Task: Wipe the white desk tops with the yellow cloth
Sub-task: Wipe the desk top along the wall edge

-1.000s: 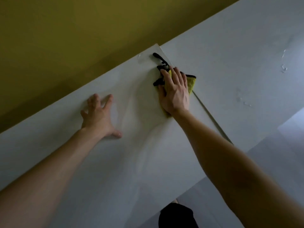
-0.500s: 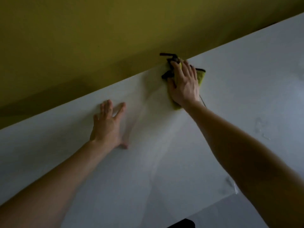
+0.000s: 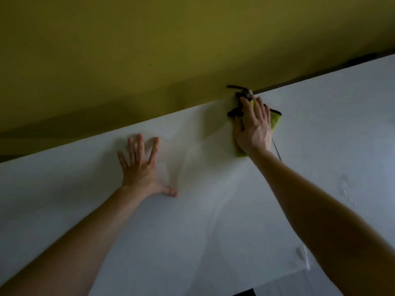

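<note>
1. Where the seam (image 3: 276, 149) between the two tops reaches its far end, the yellow wall (image 3: 149, 50) rises and fills the upper view.
2. Left of the seam spreads the left desk top (image 3: 192, 242). Faint streaks of sheen cross it, so I judge it partly wiped, though the dim light hides how thoroughly.
3. Right of the seam lies the right desk top (image 3: 342, 124), which probably has yet to be wiped.
4. Well left of the seam, the left hand (image 3: 141, 167) rests flat on the top, fingers straight and spread, holding nothing. It looks like a brace.
5. At the seam's far end, the right hand (image 3: 253, 127) presses down flat on the cloth, fingers straight and close together.
6. The yellow cloth (image 3: 275, 121) lies across the seam under that palm, with corners showing on either side.
7. Its black trim (image 3: 236, 113) pokes out just left of the seam, by the back edge.
8. Pale smears (image 3: 344, 188) sit well right of the seam. With those unwiped, the task seems about midway.
</note>
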{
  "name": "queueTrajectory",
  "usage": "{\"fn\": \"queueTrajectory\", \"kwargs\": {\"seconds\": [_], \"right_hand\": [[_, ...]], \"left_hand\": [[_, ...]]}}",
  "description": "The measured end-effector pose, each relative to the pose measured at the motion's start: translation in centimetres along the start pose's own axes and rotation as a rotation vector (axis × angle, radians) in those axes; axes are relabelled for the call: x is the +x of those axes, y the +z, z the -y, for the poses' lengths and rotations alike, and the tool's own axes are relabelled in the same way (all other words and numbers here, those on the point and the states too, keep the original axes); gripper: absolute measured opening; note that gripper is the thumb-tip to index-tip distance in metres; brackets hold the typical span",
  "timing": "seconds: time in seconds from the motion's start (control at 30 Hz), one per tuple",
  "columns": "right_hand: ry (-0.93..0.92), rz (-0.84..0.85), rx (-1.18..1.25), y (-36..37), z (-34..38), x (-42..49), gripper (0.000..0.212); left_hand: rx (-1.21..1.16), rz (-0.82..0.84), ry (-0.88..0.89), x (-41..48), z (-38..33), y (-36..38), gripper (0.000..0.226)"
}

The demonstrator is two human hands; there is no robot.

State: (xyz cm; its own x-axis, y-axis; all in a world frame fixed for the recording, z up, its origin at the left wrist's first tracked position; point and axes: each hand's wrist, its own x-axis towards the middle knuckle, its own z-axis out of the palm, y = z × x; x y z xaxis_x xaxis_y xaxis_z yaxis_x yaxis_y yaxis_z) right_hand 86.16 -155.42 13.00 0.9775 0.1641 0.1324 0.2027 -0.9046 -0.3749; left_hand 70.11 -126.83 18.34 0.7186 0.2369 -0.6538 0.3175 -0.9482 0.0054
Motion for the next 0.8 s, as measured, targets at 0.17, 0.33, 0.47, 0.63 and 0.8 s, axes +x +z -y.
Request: {"fn": "queueTrajectory", "kwargs": {"seconds": [0.17, 0.33, 0.47, 0.63, 0.8], "right_hand": [[0.052, -0.043, -0.027, 3.1, 7.3, 0.7, 0.061], [-0.617, 0.217, 0.084, 5.2, 13.1, -1.5, 0.054], [-0.290, 0.083, 0.049, 2.8, 4.2, 2.3, 0.052], [0.092, -0.052, -0.037, 3.8, 6.5, 1.9, 0.064], [-0.637, 0.281, 0.068, 7.3, 18.6, -0.6, 0.057]], "left_hand": [[-0.066, 0.128, 0.037, 0.7, 0.5, 0.4, 0.179], [-0.073, 0.149, 0.025, 0.6, 0.3, 0.0, 0.179], [-0.111, 0.186, 0.056, 0.6, 0.4, -0.1, 0.177], [-0.106, 0.194, 0.066, 1.0, 0.7, 0.0, 0.178], [-0.134, 0.166, 0.043, 1.1, 0.8, 0.8, 0.186]]}}
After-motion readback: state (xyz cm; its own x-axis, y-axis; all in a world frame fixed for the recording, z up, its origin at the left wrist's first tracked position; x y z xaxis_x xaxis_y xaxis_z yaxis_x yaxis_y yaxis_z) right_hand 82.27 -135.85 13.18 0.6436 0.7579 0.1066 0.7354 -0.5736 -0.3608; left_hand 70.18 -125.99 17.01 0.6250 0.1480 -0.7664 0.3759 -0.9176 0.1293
